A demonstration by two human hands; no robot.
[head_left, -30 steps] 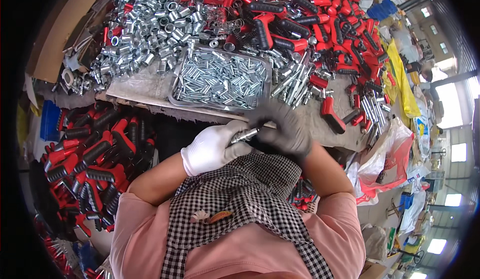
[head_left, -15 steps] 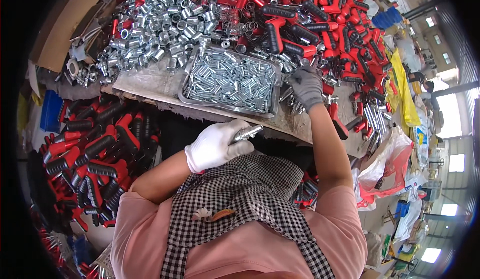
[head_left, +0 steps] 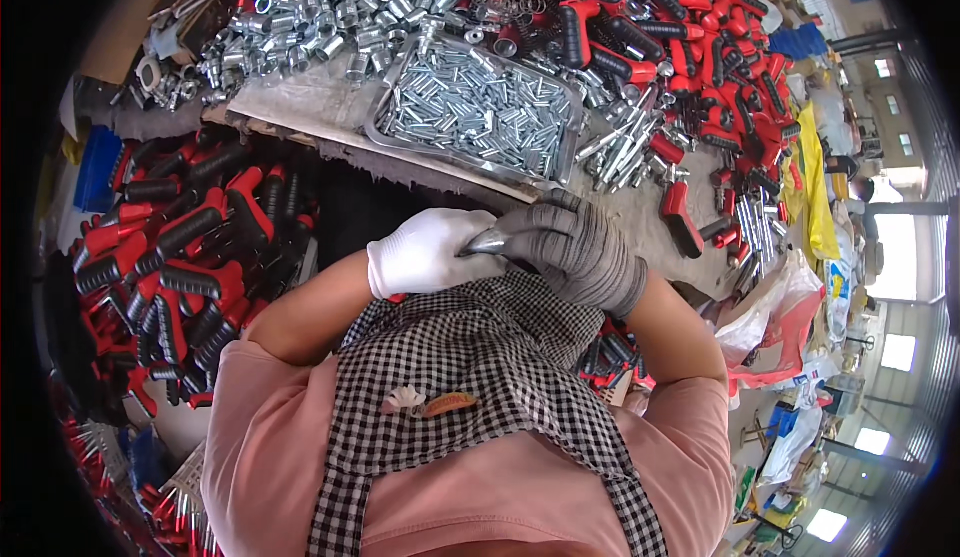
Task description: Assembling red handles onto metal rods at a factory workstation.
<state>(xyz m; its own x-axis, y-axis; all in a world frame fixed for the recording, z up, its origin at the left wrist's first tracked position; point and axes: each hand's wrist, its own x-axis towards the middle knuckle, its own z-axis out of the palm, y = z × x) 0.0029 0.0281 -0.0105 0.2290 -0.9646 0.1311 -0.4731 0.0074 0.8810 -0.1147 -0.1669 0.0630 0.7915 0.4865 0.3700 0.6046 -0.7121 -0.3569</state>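
Observation:
My left hand [head_left: 430, 249], in a white glove, is closed round a small shiny metal part [head_left: 486, 243] in front of my apron. Against it, my right hand [head_left: 580, 252], in a grey striped glove, has its fingers curled over the part's other end. Most of the part is hidden by the gloves, so whether the right hand holds a second piece is not visible. Just beyond my hands, a clear tray [head_left: 573, 142] full of short metal pins [head_left: 480, 107] sits at the bench edge.
Silver collars [head_left: 330, 17] are heaped at the far left of the bench. Red-and-black handles [head_left: 690, 47] pile up at the far right, near slim metal rods [head_left: 630, 142]. More handles [head_left: 190, 247] fill the space at my left. A plastic bag [head_left: 775, 322] hangs at the right.
My right hand has come back from the metal parts right of the tray to meet my left hand. The rods there now show. The view has shifted slightly.

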